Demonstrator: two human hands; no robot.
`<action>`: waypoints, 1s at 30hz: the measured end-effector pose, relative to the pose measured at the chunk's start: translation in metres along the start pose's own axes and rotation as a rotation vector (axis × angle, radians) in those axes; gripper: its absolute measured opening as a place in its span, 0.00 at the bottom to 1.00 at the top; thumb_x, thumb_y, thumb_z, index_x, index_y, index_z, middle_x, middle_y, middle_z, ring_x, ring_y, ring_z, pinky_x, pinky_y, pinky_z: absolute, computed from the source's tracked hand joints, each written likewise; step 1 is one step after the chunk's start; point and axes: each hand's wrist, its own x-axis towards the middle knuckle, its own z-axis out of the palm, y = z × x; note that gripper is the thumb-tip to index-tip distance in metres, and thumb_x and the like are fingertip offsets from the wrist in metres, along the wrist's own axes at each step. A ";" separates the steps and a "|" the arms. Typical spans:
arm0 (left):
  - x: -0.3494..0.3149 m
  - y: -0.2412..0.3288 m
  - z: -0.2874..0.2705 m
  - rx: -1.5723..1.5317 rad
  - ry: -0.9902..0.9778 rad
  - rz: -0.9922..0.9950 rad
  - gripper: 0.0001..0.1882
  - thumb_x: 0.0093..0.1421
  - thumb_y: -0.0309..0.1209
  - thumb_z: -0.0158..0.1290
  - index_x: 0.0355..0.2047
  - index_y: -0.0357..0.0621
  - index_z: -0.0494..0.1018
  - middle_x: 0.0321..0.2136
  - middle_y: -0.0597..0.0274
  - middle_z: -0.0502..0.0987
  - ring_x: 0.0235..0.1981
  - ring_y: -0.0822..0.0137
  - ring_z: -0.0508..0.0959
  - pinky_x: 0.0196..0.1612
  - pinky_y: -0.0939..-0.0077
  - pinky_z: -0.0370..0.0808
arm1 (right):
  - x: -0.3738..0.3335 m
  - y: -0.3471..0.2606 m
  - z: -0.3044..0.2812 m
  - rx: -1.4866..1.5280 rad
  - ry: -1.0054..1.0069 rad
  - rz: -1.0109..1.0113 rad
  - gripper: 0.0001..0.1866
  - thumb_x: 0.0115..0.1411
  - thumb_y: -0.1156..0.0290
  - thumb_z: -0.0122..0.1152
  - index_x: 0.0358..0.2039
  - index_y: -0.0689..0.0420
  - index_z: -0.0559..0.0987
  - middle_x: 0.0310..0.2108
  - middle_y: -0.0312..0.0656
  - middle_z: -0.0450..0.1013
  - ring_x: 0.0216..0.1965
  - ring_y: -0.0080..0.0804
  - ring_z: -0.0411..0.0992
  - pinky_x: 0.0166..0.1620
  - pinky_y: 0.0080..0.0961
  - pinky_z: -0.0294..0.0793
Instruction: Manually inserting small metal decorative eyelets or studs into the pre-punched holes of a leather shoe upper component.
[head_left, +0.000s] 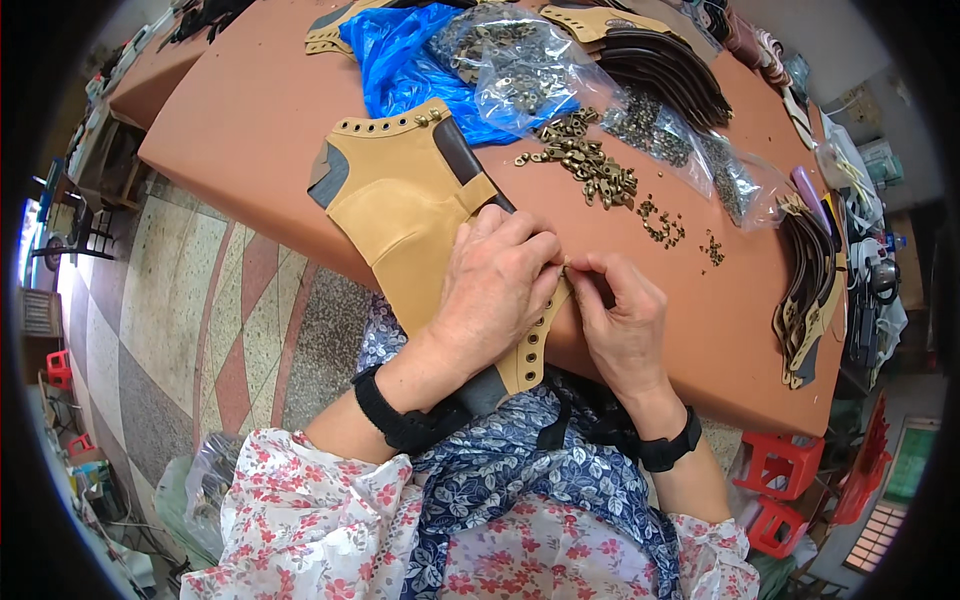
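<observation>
A tan boot upper (395,215) with dark trim and grey lining lies over the table's near edge, reaching into my lap. Rows of eyelets run along its far and right edges. A few brass lace hooks (428,117) sit at the end of the far row. My left hand (503,278) lies across the upper, its fingers curled and gripping the right edge. Against that same edge, just above the eyelets, my right hand (622,308) pinches thumb and forefinger together. Whatever lies between those fingertips is too small to make out.
On the brown table (250,130) lie a pile of brass lace hooks (590,165), scattered small rivets (660,222), clear bags of metal parts (520,65) and a blue plastic bag (400,60). Stacked uppers (660,70) stand at the back; more uppers (808,290) lie right. Red stools (775,465) stand below.
</observation>
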 end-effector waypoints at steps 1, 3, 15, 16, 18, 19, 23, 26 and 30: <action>0.000 0.000 0.000 0.001 -0.004 -0.001 0.04 0.55 0.26 0.58 0.32 0.43 0.77 0.39 0.62 0.77 0.40 0.56 0.72 0.49 0.64 0.69 | 0.000 0.000 0.000 0.004 0.006 0.000 0.06 0.58 0.82 0.64 0.35 0.61 0.78 0.30 0.47 0.77 0.33 0.43 0.78 0.35 0.34 0.76; 0.000 0.001 0.000 0.001 0.003 0.004 0.04 0.55 0.26 0.58 0.32 0.43 0.77 0.39 0.62 0.77 0.40 0.56 0.72 0.49 0.64 0.69 | 0.000 0.000 0.001 0.013 0.019 0.001 0.06 0.57 0.82 0.64 0.35 0.61 0.78 0.30 0.46 0.77 0.32 0.44 0.78 0.35 0.34 0.76; 0.001 0.002 0.000 0.007 0.003 -0.011 0.04 0.55 0.26 0.59 0.31 0.42 0.77 0.39 0.61 0.78 0.40 0.56 0.72 0.48 0.63 0.69 | -0.004 0.004 0.004 -0.171 0.059 -0.151 0.07 0.54 0.82 0.66 0.32 0.59 0.78 0.27 0.44 0.76 0.29 0.43 0.76 0.33 0.34 0.75; 0.001 0.002 0.000 0.007 0.001 -0.009 0.04 0.55 0.27 0.59 0.31 0.42 0.77 0.39 0.61 0.78 0.40 0.56 0.72 0.48 0.63 0.69 | -0.005 0.005 0.005 -0.162 0.066 -0.154 0.07 0.54 0.82 0.66 0.33 0.59 0.78 0.27 0.44 0.76 0.29 0.43 0.76 0.33 0.34 0.75; 0.001 0.002 0.001 0.003 0.008 -0.004 0.04 0.55 0.26 0.59 0.31 0.42 0.77 0.39 0.61 0.78 0.40 0.56 0.72 0.48 0.63 0.69 | -0.005 0.007 0.005 -0.145 0.080 -0.159 0.07 0.54 0.82 0.66 0.33 0.59 0.78 0.27 0.44 0.76 0.29 0.43 0.76 0.33 0.34 0.75; 0.001 0.002 0.001 0.002 0.012 -0.003 0.03 0.55 0.26 0.59 0.31 0.42 0.77 0.39 0.61 0.77 0.40 0.56 0.72 0.48 0.63 0.69 | -0.005 0.007 0.005 -0.114 0.079 -0.117 0.07 0.54 0.82 0.66 0.33 0.59 0.78 0.27 0.44 0.76 0.29 0.43 0.76 0.33 0.34 0.75; 0.000 0.001 0.000 -0.007 0.013 0.001 0.04 0.55 0.26 0.59 0.31 0.42 0.77 0.39 0.61 0.77 0.40 0.56 0.72 0.48 0.63 0.69 | -0.001 0.004 0.006 -0.077 0.082 -0.079 0.07 0.54 0.82 0.66 0.33 0.59 0.78 0.27 0.44 0.76 0.29 0.42 0.76 0.33 0.34 0.75; 0.001 0.001 0.000 -0.013 0.011 0.002 0.04 0.55 0.26 0.59 0.31 0.42 0.77 0.39 0.61 0.77 0.40 0.56 0.72 0.48 0.63 0.69 | -0.002 0.004 0.006 -0.158 0.068 -0.144 0.07 0.54 0.82 0.66 0.33 0.59 0.78 0.27 0.44 0.76 0.29 0.42 0.76 0.33 0.34 0.75; 0.000 0.001 0.001 -0.011 0.011 -0.001 0.04 0.55 0.26 0.60 0.31 0.41 0.77 0.39 0.61 0.77 0.40 0.56 0.72 0.48 0.63 0.69 | -0.004 0.005 0.004 -0.234 0.047 -0.259 0.07 0.54 0.82 0.65 0.32 0.59 0.77 0.27 0.44 0.76 0.29 0.41 0.76 0.33 0.35 0.76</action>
